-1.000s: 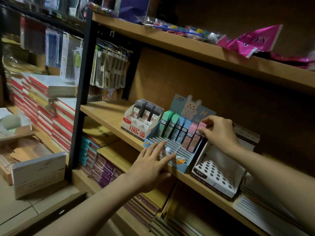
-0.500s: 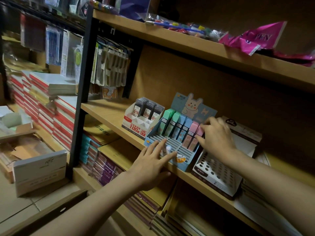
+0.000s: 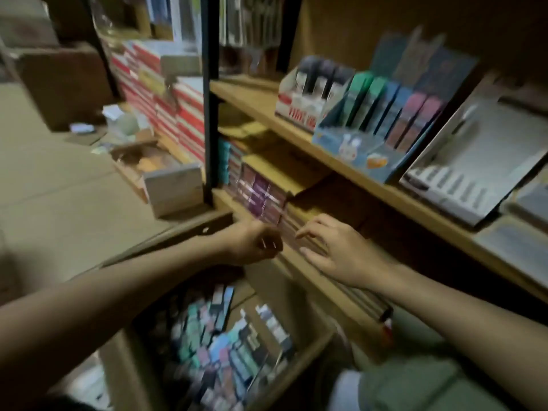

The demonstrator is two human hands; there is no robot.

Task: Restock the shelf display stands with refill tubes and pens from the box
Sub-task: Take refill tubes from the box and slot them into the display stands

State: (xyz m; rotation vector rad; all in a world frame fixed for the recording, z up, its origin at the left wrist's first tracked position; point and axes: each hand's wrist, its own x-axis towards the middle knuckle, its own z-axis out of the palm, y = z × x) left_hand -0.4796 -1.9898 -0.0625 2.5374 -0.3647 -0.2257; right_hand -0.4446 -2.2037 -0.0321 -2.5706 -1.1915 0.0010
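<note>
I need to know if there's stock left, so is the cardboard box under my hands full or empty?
Far from empty: the cardboard box is open at the top, and its bottom is covered by a loose pile of coloured tubes.

We have 1 view, from a camera worn on the head, looking forward and steeply down. It sits close over the box (image 3: pixel 237 348) at the bottom of the frame, with both forearms reaching in from the lower corners. The shelf (image 3: pixel 341 170) runs diagonally from top centre to the right edge, near enough to fill the upper right. The floor (image 3: pixel 59 203) spreads to the left. The frame is blurred.
</note>
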